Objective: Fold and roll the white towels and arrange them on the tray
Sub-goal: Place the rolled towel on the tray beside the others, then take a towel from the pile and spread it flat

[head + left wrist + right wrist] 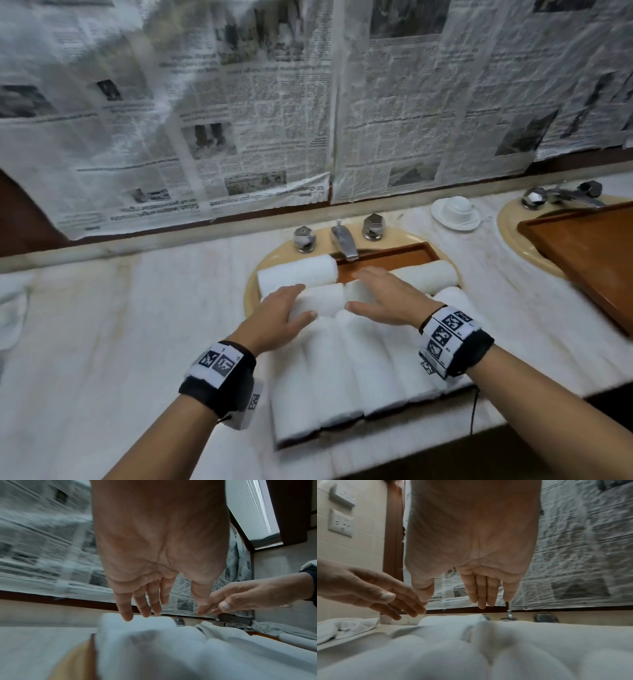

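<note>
Hands (279, 317) over seven rolled towels (342, 370)

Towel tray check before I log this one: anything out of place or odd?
Yes: the tray sits across a sink basin, not on the counter, and newspaper covers the wall behind it. The rolled towels look tidy.

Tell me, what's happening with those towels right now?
Left hand and right hand open, flat over the middle rolled towel. Rolled towels cover most of the tray. Faucet close behind; nothing blocking.
</note>
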Tool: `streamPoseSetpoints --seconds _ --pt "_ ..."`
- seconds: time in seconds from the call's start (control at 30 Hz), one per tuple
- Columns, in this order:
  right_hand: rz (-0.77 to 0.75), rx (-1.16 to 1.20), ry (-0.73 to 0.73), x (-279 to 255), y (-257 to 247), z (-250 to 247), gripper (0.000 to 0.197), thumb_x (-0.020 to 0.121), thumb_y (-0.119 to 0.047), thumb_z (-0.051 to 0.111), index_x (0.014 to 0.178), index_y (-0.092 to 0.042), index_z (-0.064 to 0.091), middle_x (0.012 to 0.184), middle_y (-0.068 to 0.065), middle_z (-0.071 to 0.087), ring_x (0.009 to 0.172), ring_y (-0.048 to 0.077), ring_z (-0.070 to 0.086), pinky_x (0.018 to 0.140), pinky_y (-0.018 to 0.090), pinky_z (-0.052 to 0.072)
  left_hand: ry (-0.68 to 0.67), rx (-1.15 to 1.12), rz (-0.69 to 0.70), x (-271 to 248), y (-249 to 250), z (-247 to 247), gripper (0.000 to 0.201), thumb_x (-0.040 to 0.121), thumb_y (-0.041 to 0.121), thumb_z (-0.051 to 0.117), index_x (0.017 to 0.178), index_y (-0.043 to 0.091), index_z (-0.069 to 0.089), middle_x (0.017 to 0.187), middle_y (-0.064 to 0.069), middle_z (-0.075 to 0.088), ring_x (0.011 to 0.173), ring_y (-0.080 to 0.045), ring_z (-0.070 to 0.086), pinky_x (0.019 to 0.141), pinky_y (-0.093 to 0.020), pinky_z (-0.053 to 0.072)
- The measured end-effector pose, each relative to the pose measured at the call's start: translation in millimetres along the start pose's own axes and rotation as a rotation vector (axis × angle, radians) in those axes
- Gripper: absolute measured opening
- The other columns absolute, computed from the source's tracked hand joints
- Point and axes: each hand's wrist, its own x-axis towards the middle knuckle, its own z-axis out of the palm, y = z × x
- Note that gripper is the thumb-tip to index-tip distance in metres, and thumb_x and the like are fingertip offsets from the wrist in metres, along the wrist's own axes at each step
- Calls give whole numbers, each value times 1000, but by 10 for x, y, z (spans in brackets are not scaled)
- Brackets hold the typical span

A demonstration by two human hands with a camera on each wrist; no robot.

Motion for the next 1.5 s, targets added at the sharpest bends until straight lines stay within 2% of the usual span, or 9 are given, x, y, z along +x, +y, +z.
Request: streamPoseSetpoints --seconds 0.2,0.43,0.67,1.03,1.23,1.3,1.37,1.43,1.5 --pt "-106 1 -13 111 -1166 387 78 91 -63 53 153 -20 32 159 -1 31 146 15 25 118 32 22 75 -39 -134 -1079 -953 -444 68 97 55 50 153 21 32 155 3 37 141 -15 36 113 -30 29" --pt "-273 18 -52 259 -2691 919 75 93 -61 50 152 -19 33 157 -1 33 144 16 28 115 31 24 179 -97 -320 -2388 -2028 -851 65 97 54 50 152 22 35 152 4 42 137 -14 41 110 -29 34" --pt "-425 32 -159 573 -3791 1451 72 96 -59 48 153 -18 31 158 -1 31 144 14 28 116 30 25 265 -169 -523 -3140 -2887 -1114 63 97 51 53 150 21 38 148 4 45 133 -14 44 106 -27 35" --pt "-521 104 -257 1858 -4889 2124 63 100 -47 49 151 -13 35 151 4 40 137 22 38 110 30 30 419 -115 -735 -3032 -4262 -1611 64 95 41 62 148 13 40 150 -6 41 136 -23 41 113 -34 32" --pt "-527 109 -284 2571 -5380 2451 59 99 -42 52 148 -11 39 143 9 46 131 26 45 107 36 37 434 35 -792 -2652 -4790 -1789 66 86 46 70 140 18 46 141 -3 45 123 -29 48 97 -43 46" --pt "-545 105 -297 2768 -5516 2547 58 97 -41 56 145 -11 43 138 10 49 127 28 47 104 38 40 424 75 -805 -2554 -4890 -1811 57 86 44 70 134 21 50 133 -1 49 117 -28 51 91 -45 48" --pt "-555 99 -298 2923 -5641 2637 54 97 -38 57 141 -10 45 135 12 50 125 29 47 102 40 41 460 57 -797 -2498 -4981 -1806 33 88 34 68 118 22 58 117 1 58 106 -27 57 85 -44 49" --pt "-549 87 -269 3056 -5747 2716 48 96 -34 56 136 -8 47 132 12 50 123 31 46 98 42 43 555 -34 -797 -2482 -5039 -1804 7 90 23 65 96 24 63 96 4 66 90 -21 63 77 -37 52" --pt "-521 46 -224 3162 -5814 2776 48 94 -34 57 133 -9 46 131 11 47 121 31 45 93 43 46 655 -147 -794 -2494 -5058 -1798 13 89 13 67 86 25 64 80 7 66 77 -13 63 68 -23 50"
